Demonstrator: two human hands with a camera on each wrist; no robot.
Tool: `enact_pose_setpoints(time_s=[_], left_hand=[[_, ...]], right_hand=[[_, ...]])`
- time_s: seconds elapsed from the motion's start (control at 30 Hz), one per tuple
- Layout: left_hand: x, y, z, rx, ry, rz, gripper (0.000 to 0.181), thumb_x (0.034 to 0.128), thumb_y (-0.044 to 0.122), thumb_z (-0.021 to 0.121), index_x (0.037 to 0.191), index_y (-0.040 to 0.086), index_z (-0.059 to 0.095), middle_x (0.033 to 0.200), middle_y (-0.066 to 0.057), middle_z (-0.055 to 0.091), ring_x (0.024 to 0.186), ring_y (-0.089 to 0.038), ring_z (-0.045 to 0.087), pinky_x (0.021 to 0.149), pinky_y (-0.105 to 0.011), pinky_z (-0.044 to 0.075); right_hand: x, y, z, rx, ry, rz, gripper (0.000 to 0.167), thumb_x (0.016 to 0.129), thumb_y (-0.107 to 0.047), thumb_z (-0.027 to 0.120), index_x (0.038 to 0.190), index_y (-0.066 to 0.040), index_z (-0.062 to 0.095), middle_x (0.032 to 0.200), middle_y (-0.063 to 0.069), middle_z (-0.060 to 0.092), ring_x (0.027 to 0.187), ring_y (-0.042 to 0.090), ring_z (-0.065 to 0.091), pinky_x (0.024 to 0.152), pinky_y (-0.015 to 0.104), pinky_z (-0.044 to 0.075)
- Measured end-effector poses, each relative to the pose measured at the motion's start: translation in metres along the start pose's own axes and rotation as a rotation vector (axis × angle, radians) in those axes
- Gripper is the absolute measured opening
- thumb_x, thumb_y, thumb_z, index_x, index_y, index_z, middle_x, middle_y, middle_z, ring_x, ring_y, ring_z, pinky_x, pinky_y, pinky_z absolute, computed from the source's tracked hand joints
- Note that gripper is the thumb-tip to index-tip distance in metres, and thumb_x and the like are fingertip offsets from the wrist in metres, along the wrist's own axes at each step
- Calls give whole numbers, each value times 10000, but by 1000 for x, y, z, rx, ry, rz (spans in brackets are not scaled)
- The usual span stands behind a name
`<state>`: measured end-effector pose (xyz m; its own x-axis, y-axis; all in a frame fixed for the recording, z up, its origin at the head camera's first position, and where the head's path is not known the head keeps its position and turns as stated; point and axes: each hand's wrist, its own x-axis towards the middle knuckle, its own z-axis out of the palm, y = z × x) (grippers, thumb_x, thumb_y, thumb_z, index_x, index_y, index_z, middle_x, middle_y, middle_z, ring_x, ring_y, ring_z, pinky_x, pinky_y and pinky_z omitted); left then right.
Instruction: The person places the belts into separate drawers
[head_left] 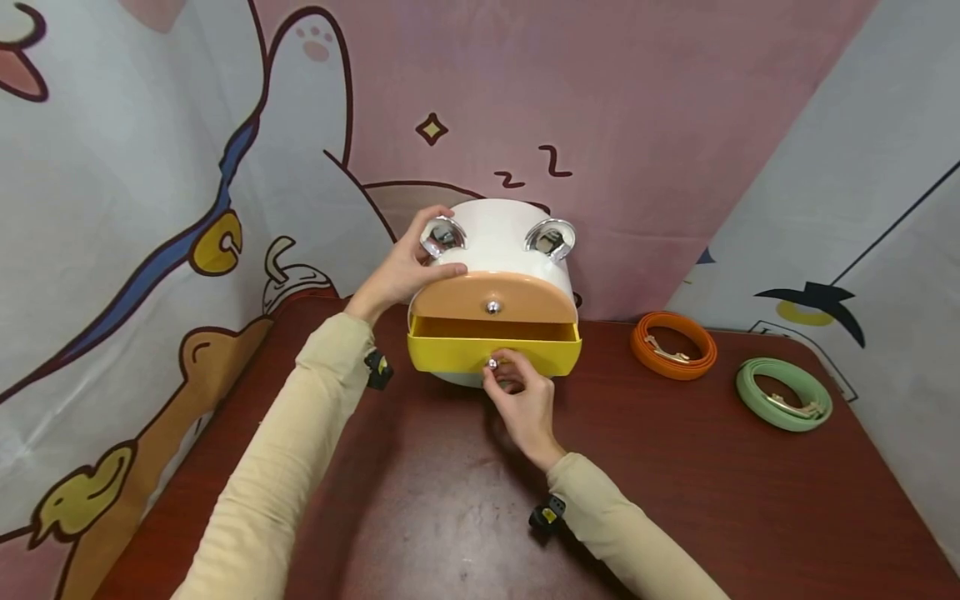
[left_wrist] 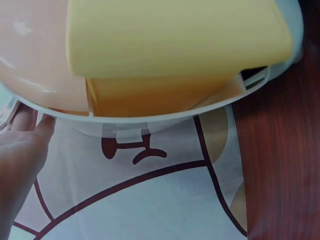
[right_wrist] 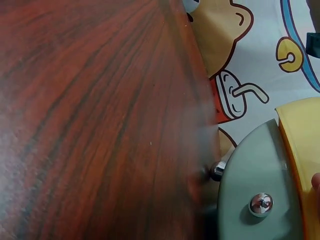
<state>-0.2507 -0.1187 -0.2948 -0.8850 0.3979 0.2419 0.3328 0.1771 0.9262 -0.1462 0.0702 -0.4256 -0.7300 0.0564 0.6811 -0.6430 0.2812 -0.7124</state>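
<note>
A white rounded drawer box (head_left: 498,233) stands on the table, with two chrome, ring-like pieces on top. Its yellow drawer (head_left: 450,354) is pulled partway out below a closed orange drawer (head_left: 465,296); no contents show in the visible part. My right hand (head_left: 525,400) pinches the yellow drawer's small silver knob (head_left: 492,363) between thumb and fingers. At the box's upper left, my left hand (head_left: 408,262) grips its side, thumb along the front top edge and fingers by the left chrome piece (head_left: 444,237). A pale green lower drawer (right_wrist: 257,165) appears closed in the right wrist view.
To the right of the box lie a coiled orange belt (head_left: 641,343) and a coiled green belt (head_left: 750,392), both with metal buckles. The dark red wooden table (head_left: 450,500) meets a printed cartoon cloth (head_left: 600,125) behind it and at the sides.
</note>
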Motion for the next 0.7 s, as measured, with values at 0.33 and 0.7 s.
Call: enact_pose_setpoints(time_s=[0.33,0.7], left_hand=[[11,-20,-4,-29,12,-7,755,848,34,739,1432,212,295,1282,-174,512,1015,-268,586,769,-325,503],[13,-28,-5,14,24,-5,742,838,128,774,1409,294,329,1199,-137,560,901,-252,618,723,-334,512]], right_hand=[[-7,-6,-4,10,-13,-14,238,763,161,711,977,85,642,744,179,672,630,279,660,534,302,528],[-14,-1,-10,-19,-67,-29,268,735,164,741,965,69,642,754,163,681,632,276,669,511,331,535]])
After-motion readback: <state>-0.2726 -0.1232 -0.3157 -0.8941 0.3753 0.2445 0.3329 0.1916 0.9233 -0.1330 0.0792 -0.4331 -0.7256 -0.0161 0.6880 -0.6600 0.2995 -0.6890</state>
